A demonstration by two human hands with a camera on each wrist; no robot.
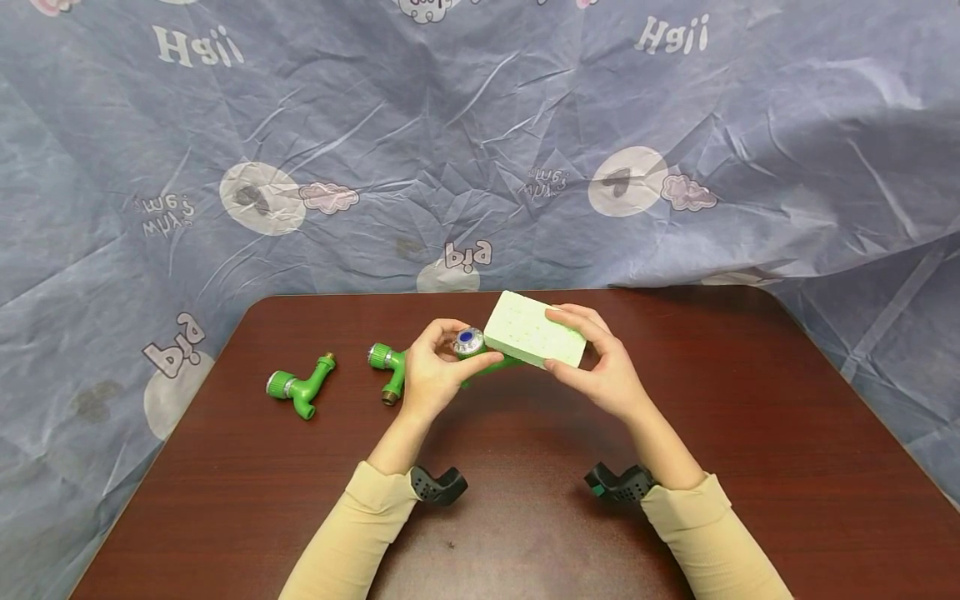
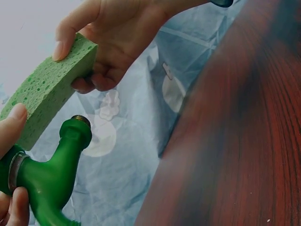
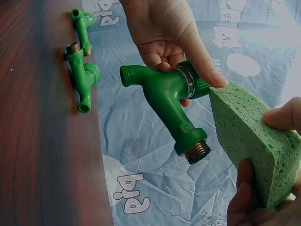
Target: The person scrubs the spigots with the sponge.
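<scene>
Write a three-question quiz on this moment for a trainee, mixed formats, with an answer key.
1. The right hand holds: A) a cup; B) a sponge; C) a brush.
2. True or false: the left hand has a green tap in its grip.
3. How many other taps lie on the table?

Key: 1. B. 2. True. 3. Two.

Taps (image 1: 302,389) lie on the table (image 1: 525,533), left of the sponge (image 1: 531,329).
</scene>
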